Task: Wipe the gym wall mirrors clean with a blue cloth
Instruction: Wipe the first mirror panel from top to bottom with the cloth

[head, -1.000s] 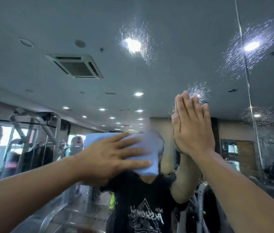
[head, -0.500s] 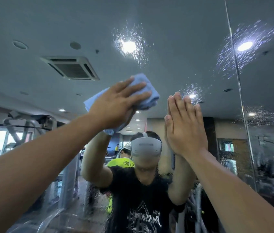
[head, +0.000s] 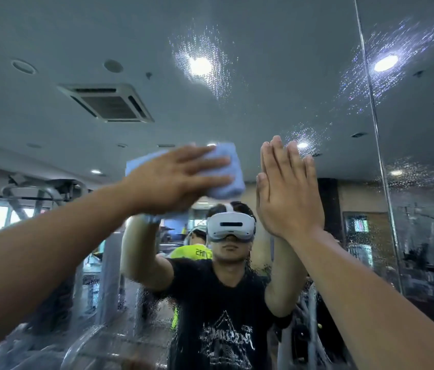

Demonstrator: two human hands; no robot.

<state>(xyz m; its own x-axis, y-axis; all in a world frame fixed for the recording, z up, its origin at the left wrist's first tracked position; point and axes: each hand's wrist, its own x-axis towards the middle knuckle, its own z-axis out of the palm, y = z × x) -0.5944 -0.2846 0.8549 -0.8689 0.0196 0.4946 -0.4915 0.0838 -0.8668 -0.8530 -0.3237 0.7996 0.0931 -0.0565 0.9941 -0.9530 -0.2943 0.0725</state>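
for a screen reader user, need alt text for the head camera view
A person's left hand presses a blue cloth against a wall mirror with straight fingers, while the right hand lies flat on the glass beside it. Water droplets speckle the mirror above both hands.

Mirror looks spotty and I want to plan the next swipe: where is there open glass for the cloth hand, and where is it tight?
Open glass lies above both hands up to the droplets, and between the right hand and the seam. It is tight in the narrow gap between the cloth, pressed by the left hand, and the right hand.
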